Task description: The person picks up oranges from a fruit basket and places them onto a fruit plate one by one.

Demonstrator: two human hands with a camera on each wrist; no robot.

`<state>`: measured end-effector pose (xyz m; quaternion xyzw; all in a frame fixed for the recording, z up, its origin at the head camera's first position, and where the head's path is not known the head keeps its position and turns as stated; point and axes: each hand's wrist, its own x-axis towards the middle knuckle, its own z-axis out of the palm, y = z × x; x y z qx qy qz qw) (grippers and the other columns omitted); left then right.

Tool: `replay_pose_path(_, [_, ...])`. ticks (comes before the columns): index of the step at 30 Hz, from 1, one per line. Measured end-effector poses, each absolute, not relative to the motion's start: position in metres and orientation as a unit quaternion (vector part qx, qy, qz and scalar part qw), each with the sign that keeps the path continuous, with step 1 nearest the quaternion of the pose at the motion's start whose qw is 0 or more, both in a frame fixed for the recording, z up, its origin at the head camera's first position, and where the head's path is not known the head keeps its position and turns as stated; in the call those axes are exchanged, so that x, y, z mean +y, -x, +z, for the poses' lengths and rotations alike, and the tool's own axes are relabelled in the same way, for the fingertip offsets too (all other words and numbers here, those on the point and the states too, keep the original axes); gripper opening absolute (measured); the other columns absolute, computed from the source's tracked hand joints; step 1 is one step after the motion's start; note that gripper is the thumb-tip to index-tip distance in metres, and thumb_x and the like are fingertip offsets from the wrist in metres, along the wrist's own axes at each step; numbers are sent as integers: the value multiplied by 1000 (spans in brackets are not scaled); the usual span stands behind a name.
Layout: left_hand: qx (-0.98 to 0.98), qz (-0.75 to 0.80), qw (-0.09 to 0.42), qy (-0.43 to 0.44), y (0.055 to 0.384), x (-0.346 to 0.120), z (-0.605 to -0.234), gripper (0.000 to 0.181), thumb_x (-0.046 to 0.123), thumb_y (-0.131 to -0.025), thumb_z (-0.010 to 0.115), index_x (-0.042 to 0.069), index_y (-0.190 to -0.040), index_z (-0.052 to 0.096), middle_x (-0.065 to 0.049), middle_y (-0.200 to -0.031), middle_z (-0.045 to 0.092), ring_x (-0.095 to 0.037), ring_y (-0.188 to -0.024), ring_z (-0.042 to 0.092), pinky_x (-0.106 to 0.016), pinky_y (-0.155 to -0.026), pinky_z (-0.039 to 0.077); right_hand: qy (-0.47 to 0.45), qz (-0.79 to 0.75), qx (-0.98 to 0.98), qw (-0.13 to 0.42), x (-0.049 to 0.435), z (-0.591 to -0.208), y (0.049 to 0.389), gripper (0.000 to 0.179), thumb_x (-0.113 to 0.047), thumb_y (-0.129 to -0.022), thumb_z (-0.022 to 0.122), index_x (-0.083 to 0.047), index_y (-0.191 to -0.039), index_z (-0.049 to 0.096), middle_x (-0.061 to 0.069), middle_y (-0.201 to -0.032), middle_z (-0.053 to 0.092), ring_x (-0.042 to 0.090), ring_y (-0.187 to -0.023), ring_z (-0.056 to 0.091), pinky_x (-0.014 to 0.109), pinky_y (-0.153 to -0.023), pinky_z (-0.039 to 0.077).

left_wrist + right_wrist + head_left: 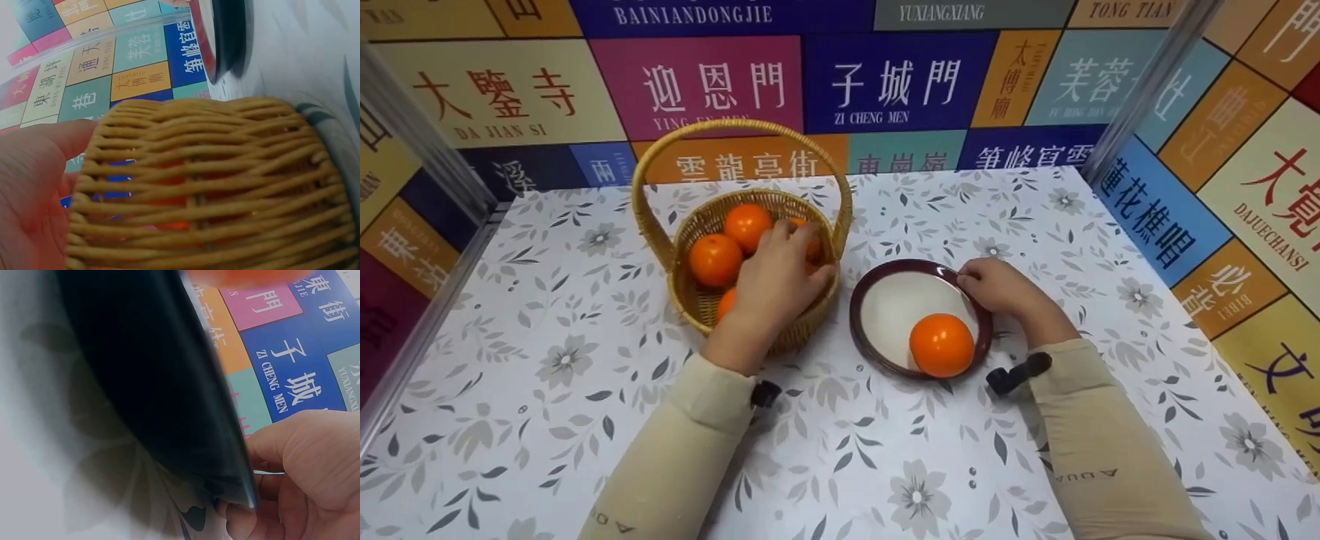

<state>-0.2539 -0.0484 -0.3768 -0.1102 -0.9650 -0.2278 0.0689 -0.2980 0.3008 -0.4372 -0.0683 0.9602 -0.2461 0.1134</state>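
A wicker basket (679, 289) with a tall arched handle holds several oranges, among them one orange (715, 260) at its left side. My left hand (780, 281) reaches inside the basket, its fingers and thumb around an orange (813, 247) at the right side, partly covered by the hand. In the left wrist view the woven wall (214, 185) hides most of that grip. My right hand (1005, 289) pinches the far right rim of a round plate (885, 315) with a dark red border. One orange (941, 345) sits on the plate's near right part.
The table has a white cloth (840, 442) with grey flowers and leaves. Panels with colourful printed place names (896, 82) stand behind the table and at both sides. The basket's arched handle (742, 127) rises above and behind my left hand.
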Motion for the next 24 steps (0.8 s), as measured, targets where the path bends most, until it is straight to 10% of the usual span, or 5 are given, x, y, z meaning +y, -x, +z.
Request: replay_pose_path(24, [-967,-193,-15,166,258,-68,-392,61,35,-92,72,20,-149,55,-14,-139,50,-38,-124,54,-55,-105,50,86,-245,961,97,301,-439,298,26,-18,-106,50,0,-106,70,15,-96,65,29,-90,57,37,-78,43])
